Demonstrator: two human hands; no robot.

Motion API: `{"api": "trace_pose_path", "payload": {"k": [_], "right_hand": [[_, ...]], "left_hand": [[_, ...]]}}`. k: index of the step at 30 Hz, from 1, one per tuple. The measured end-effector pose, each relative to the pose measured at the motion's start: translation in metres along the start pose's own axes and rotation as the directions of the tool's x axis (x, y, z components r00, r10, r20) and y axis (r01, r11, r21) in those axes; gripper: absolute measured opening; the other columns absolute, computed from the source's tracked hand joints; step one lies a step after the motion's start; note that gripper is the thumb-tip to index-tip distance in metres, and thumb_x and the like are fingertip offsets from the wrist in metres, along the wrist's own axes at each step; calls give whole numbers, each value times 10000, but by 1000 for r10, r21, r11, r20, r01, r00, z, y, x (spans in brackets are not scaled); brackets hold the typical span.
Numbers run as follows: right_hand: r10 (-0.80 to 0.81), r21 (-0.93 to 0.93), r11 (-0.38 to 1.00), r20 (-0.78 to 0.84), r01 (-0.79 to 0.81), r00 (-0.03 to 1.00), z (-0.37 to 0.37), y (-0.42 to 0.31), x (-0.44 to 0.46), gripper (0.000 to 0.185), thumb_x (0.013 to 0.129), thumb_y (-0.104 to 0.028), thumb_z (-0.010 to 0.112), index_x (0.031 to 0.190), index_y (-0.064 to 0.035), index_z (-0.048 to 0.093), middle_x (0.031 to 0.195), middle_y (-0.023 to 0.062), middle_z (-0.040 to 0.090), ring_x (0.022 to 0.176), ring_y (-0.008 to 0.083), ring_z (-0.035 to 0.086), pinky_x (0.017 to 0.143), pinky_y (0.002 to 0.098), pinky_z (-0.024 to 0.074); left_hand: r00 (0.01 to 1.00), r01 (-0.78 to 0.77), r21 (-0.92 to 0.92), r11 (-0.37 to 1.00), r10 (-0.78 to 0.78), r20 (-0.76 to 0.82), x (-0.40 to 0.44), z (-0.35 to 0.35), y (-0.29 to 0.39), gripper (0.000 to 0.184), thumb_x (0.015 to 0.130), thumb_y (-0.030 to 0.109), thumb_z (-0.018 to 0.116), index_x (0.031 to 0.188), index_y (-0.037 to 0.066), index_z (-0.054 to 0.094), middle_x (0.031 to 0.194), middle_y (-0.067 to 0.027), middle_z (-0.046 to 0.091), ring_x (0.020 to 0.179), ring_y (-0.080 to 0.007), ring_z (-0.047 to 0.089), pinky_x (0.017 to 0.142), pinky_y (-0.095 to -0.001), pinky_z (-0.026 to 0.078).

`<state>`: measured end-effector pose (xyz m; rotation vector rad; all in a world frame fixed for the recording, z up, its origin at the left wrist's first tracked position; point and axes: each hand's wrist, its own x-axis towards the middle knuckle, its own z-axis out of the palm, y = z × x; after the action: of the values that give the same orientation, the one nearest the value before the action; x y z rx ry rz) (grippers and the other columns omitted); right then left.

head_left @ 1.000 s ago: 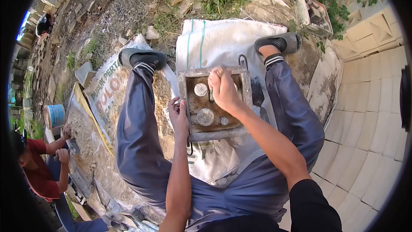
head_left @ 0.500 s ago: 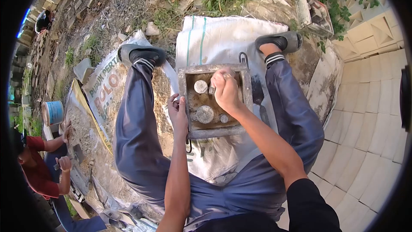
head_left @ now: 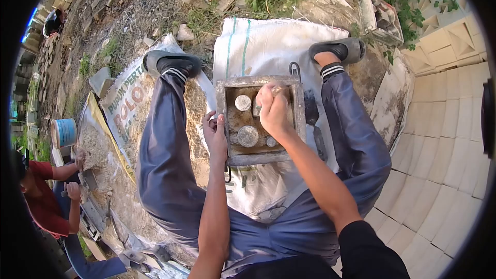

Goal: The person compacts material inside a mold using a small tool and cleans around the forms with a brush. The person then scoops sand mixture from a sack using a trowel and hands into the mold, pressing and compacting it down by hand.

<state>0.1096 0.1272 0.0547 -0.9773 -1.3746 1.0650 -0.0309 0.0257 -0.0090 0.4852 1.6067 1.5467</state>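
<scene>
Between my legs sits a square, box-like mould (head_left: 222, 104) with thick grey walls and a wire loop at two corners. Several round, pale-topped pieces stand inside it, among them a large disc (head_left: 248, 136) and a smaller one (head_left: 243, 103). My left hand (head_left: 215, 133) grips the mould's left wall, thumb along the edge and fingers curled outside. Over the mould's upper right part, my right hand (head_left: 274, 107) is closed in a fist-like grip. What it holds is mostly covered by the fingers and blurred; a tan bit shows at the top.
A white woven sack (head_left: 279, 39) lies under the mould, with dark flat pieces (head_left: 311, 107) to its right. Stacked pale tiles (head_left: 434, 160) line the right side. At left are a bucket (head_left: 64, 133) and a co-worker in a red shirt (head_left: 49, 206). A crate (head_left: 380, 18) stands upper right.
My right hand has shifted very slightly over the upper right of the mould, still closed. My left hand keeps its place at the wall. The co-worker's hand has lowered slightly.
</scene>
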Motion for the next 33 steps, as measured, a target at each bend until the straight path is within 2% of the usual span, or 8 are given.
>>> {"api": "trace_pose_path", "payload": {"k": [7, 11, 15, 19, 25, 27, 30, 33], "right_hand": [[-170, -21, 985, -119, 169, 978, 4, -24, 6, 209, 1021, -174, 375, 889, -19, 419, 685, 34, 445, 588, 125, 454, 537, 278, 405], [-159, -303, 926, 227, 224, 961, 1, -20, 17, 200, 1023, -167, 363, 909, -17, 432, 701, 37, 466, 608, 123, 460, 554, 282, 412], [-57, 144, 987, -143, 77, 988, 5, -26, 5, 170, 981, -117, 446, 852, -15, 490, 732, 111, 534, 725, 295, 479, 751, 414, 407], [-2, -425, 900, 228, 101, 974, 0, -22, 23, 126, 961, -106, 480, 976, 19, 485, 848, 178, 553, 872, 335, 474, 800, 453, 396], [104, 57, 992, 71, -109, 992, -1, -8, 6, 172, 987, -150, 454, 998, 19, 488, 781, 150, 561, 780, 321, 482, 814, 455, 369], [32, -346, 937, 204, 41, 978, -12, -19, 30, 200, 992, -180, 461, 980, 18, 484, 712, 121, 540, 695, 308, 487, 776, 436, 395], [-76, -2, 997, -13, 76, 997, -2, -9, 11, 181, 983, -175, 472, 953, 4, 472, 692, 98, 529, 687, 281, 488, 769, 414, 389], [-293, -293, 898, 158, 328, 943, -9, 11, -1, 139, 966, -130, 477, 895, -11, 484, 732, 108, 535, 694, 299, 489, 770, 422, 388]], "left_hand": [[1000, -23, -3, 1000, 23, 12, 3, -2, -6, 388, 945, 232, 613, 1250, 41, 467, 910, -27, 549, 802, -92, 481, 730, -244, 390], [990, -120, 260, 958, 136, -47, -5, 9, 14, 384, 942, 195, 604, 1265, 45, 460, 941, -55, 546, 812, -122, 504, 723, -269, 416], [980, -171, 313, 934, 194, -45, -13, 9, 20, 406, 948, 203, 595, 1282, 24, 448, 1010, -60, 546, 828, -106, 482, 733, -265, 413], [976, -211, 356, 910, 218, 21, -14, 15, 25, 421, 933, 200, 612, 1285, 36, 449, 1031, -79, 545, 846, -126, 492, 722, -286, 425], [954, -288, 441, 850, 295, 55, -11, 15, 21, 415, 914, 147, 626, 1278, 45, 453, 993, -78, 559, 841, -140, 511, 722, -305, 432], [958, -276, 419, 865, 285, 42, -12, 17, 24, 407, 914, 148, 625, 1271, 46, 459, 1007, -82, 559, 853, -151, 513, 744, -314, 435], [949, -298, 440, 847, 311, 46, -11, 21, 30, 365, 910, 138, 622, 1239, 48, 492, 1048, -94, 554, 879, -179, 515, 793, -333, 437], [902, -395, 534, 748, 426, 70, -12, 16, 21, 275, 898, 111, 619, 1159, 50, 560, 1105, -113, 542, 908, -218, 517, 835, -355, 436]]}}
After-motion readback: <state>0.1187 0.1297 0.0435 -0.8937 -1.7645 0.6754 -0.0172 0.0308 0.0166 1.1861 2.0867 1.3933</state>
